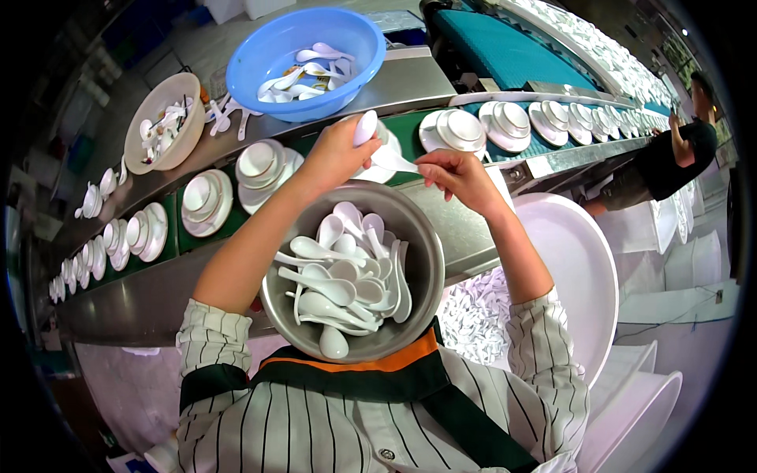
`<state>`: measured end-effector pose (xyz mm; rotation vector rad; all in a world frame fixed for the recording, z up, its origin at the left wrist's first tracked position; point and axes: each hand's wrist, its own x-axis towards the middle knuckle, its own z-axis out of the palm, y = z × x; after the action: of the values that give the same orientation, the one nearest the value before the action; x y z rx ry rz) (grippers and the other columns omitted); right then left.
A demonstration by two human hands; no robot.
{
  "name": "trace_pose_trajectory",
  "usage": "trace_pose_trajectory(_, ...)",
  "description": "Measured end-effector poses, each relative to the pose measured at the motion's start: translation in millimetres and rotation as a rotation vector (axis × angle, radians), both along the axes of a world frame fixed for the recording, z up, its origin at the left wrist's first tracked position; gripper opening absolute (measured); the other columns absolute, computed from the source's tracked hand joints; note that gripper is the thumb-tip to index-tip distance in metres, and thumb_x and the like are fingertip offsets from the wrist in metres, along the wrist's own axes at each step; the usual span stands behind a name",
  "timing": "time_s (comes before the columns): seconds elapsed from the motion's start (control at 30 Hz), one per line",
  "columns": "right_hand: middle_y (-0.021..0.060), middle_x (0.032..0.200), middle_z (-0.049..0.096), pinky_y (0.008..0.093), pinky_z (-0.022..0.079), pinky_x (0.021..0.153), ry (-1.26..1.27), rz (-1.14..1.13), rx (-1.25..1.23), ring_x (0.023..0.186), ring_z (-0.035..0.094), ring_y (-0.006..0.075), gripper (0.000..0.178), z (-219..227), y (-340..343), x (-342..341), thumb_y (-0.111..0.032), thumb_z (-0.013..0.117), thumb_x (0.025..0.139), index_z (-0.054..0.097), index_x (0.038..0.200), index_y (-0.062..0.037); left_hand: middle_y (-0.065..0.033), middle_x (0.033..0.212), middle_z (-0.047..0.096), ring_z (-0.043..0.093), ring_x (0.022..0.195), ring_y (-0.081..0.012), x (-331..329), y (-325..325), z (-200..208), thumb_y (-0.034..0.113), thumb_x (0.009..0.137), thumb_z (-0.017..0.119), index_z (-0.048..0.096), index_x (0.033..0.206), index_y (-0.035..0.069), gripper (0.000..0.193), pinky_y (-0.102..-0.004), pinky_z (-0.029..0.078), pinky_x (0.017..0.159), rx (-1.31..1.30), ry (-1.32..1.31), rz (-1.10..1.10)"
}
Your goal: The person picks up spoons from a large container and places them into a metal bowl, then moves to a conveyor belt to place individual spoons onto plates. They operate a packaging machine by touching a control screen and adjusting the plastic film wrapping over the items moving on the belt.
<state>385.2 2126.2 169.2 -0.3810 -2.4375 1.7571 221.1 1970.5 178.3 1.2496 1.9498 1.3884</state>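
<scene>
My left hand (341,154) is closed around a white spoon (365,128) whose bowl end sticks up past the fingers. With a pinch, my right hand (460,180) grips the handle of another white spoon (397,162), its bowl end pointing left toward my left hand. Both hands are above the green conveyor belt (411,191), near a stack of white dishes (384,170) partly hidden behind them. Below them, close to my body, a round metal bowl (428,268) holds a heap of white spoons (341,292).
Stacks of plates and bowls (207,202) line the belt on both sides. Beyond it stand a blue basin (244,59) with spoons and a beige basin (188,146). A large white tub (579,260) with small wrapped-looking white pieces is at right. A person (678,162) stands far right.
</scene>
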Motion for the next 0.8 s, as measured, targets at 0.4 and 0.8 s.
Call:
trace_pose_trajectory(0.4, 0.0102, 0.074, 0.063, 0.0366, 0.047, 0.056, 0.099, -0.413, 1.077, 0.064, 0.061, 0.0283, 0.030, -85.5, 24.7, -30.5, -0.037, 0.064, 0.077, 0.062, 0.088, -0.0093, -0.0087, 0.061, 0.058, 0.052, 0.054, -0.0153, 20.0, -12.0, 7.5, 0.018, 0.076, 0.063, 0.061, 0.084, -0.002, 0.021, -0.0317, 0.041, 0.054, -0.284, 0.315, -0.349)
trace_pose_trajectory(0.8, 0.0093, 0.082, 0.065, 0.0285, 0.049, 0.065, 0.421, -0.216, 0.454, 0.073, 0.062, 0.0179, 0.013, -44.5, 18.5, 3.6, -0.007, 0.064, 0.076, 0.064, 0.090, -0.0060, -0.0135, 0.099, 0.056, 0.053, 0.092, -0.0290, 29.7, -24.6, 19.5, 0.013, 0.066, 0.071, 0.056, 0.104, 0.003, 0.042, -0.0368, 0.044, 0.078, 0.048, 0.797, -0.010)
